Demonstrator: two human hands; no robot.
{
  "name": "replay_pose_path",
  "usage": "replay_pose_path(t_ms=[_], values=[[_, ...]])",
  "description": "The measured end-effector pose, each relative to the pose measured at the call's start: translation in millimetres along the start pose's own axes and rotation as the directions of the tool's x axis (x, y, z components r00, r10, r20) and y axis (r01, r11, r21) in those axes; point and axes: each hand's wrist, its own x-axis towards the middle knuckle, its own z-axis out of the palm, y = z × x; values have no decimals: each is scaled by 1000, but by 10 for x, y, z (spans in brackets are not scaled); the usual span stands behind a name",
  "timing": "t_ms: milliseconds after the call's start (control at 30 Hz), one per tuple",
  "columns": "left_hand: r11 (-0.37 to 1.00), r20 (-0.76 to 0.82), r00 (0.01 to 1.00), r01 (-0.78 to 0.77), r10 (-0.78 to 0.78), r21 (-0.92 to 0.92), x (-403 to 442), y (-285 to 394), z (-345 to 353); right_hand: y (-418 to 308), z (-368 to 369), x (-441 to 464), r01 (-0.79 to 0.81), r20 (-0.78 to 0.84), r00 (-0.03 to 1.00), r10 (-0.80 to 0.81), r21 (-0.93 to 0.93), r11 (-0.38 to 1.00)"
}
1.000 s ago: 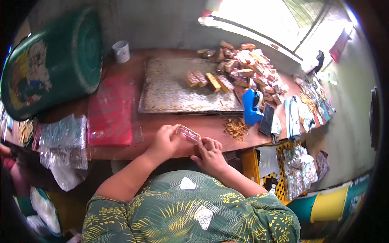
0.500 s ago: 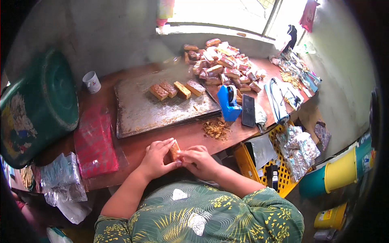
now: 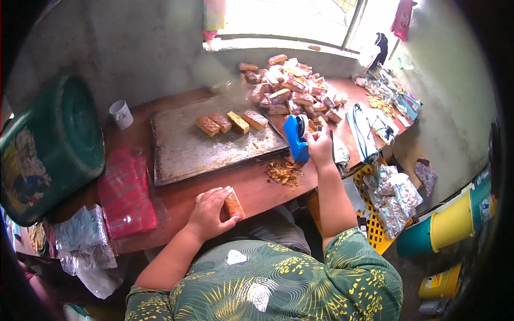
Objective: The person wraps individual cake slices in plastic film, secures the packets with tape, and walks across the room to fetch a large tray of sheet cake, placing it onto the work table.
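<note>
My left hand (image 3: 210, 213) is closed round one small loaf cake (image 3: 233, 205) at the table's front edge, thumb on its near end and fingers along its side. The cake looks shiny, as if in clear wrap. My right hand (image 3: 320, 143) is at the blue tape dispenser (image 3: 295, 140), fingers drawn together beside its tape roll (image 3: 303, 126). Whatever the fingertips pinch is too small to make out. Several unwrapped loaf cakes (image 3: 237, 122) lie in a row on the dark baking tray (image 3: 187, 152). My right hand and forearm mostly cover the phone behind them.
Behind the tray rises a heap of wrapped cakes (image 3: 292, 88). Crumbs (image 3: 284, 172) lie before it. Red plastic bags (image 3: 127, 192), a white mug (image 3: 121, 114) and a green tub (image 3: 59, 144) are at the left. A yellow crate (image 3: 381, 235) stands at the lower right.
My right hand has left the cake and reached forward and right to the tape dispenser. My left hand still holds the cake near the same place.
</note>
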Motion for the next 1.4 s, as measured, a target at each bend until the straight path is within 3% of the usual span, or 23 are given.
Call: replay_pose_path(t_ms=[33, 100, 200, 300, 333, 367, 467, 500, 533, 600, 700, 833, 867, 967, 1033, 1067, 1133, 1200, 1300, 1333, 1400], values=[[1000, -19, 1000, -5, 5, -12, -3, 1, -2, -110, 7, -89, 100, -75, 992, -100, -4, 995], [999, -49, 999, -11, 9, -39, -26, 1, 18, -302, -66, -322, 116, -72, 990, -122, -73, 990], [998, -72, 997, -32, 27, -61, -45, -44, 74, 102, -137, -464, 203, -83, 962, -261, -423, 883], [993, -129, 989, -82, 71, -84, -48, -78, 108, 255, -216, -533, 56, -112, 986, -122, -466, 883], [997, -101, 994, -48, 41, -60, -58, -69, 105, 212, -229, -574, 86, -93, 986, -141, -438, 895], [997, -104, 994, -43, 36, -65, -63, -78, 110, 159, -204, -627, 43, -70, 995, -75, -379, 924], [995, -98, 995, -19, 9, -99, -76, -66, 102, -85, 143, -962, 50, 230, 971, -69, 91, 995], [995, -101, 995, -13, 2, -104, -80, -71, 116, -481, 268, -1215, -159, 395, 918, -34, 445, 881], [994, -105, 994, -10, -2, -108, -84, -82, 122, -591, 326, -1421, -233, 569, 819, -69, 441, 867], [991, -88, 996, -8, -4, -132, -91, -108, 114, -846, 482, -1718, -101, 657, 666, -354, 550, 829], [988, -95, 995, -28, 13, -155, -97, -115, 105, -834, 686, -1833, -191, 775, 604, -185, 366, 911], [991, -149, 989, -46, 28, -123, -36, -49, 29, -804, 868, -1730, -113, 650, 720, -244, 456, 883], [986, -129, 992, -6, -15, -164, -3, -53, 31, -829, 850, -1720, -248, 705, 687, -178, 457, 854], [941, -51, 986, 137, -161, -310, 135, -100, 94, -778, 863, -1702, -241, 736, 660, -152, 399, 885], [868, 23, 962, 255, -272, -426, 256, -178, 167, -825, 839, -1668, -205, 762, 630, -147, 346, 916], [899, -45, 977, 173, -207, -402, 292, -234, 241, -841, 828, -1653, -187, 776, 614, -141, 317, 930], [870, -81, 955, 222, -285, -440, 342, -236, 251, -801, 866, -1590, -28, 765, 571, -297, 380, 925], [805, -48, 923, 308, -383, -507, 375, -262, 200, -877, 816, -1529, 278, 745, 512, -428, 327, 903], [841, -183, 933, 180, -311, -511, 289, -544, 239, -1062, 728, -1370, 197, 904, 376, -204, 137, 971], [803, -162, 922, 206, -350, -559, 245, -508, 49, -1266, 657, -1321, 175, 917, 375, -133, 71, 982], [823, -181, 910, 235, -374, -518, 114, -646, -289, -1239, 627, -1093, 221, 943, 293, -158, 93, 971]])
